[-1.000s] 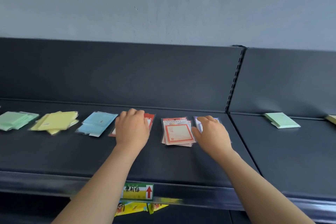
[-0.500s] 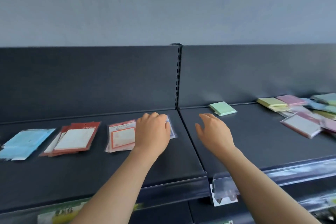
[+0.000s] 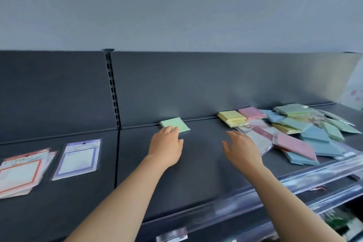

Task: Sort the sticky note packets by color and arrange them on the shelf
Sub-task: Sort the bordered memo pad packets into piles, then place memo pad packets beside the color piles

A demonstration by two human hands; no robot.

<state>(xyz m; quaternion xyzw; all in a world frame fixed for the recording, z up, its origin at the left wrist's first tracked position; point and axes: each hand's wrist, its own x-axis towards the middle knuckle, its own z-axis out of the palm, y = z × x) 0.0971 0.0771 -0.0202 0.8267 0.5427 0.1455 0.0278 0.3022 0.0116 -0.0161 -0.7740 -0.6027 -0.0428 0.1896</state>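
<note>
One shelf (image 3: 200, 173), one mixed pile (image 3: 314, 135) of sticky note packets.
It sits just right of the released right hand (image 3: 241, 147); a hasty grab could sweep neighbours off the edge. Left hand (image 3: 167, 144) touches the lone green packet (image 3: 176, 123), grip untellable.

Bare shelf deck (image 3: 204, 167) lies open between the left hand (image 3: 167, 147) and the right hand (image 3: 241, 149), and back at 6 o'clock to the front rail (image 3: 275, 187). At the left hand's 12 o'clock, a green sticky note pad (image 3: 177, 124) sits at its fingertips, with the upright back panel (image 3: 216, 84) closing the way just behind. A heap of packets (image 3: 306, 135) crowds the right hand's 1 to 3 o'clock. A purple-bordered packet (image 3: 78, 159) lies at the left hand's 9 o'clock.
</note>
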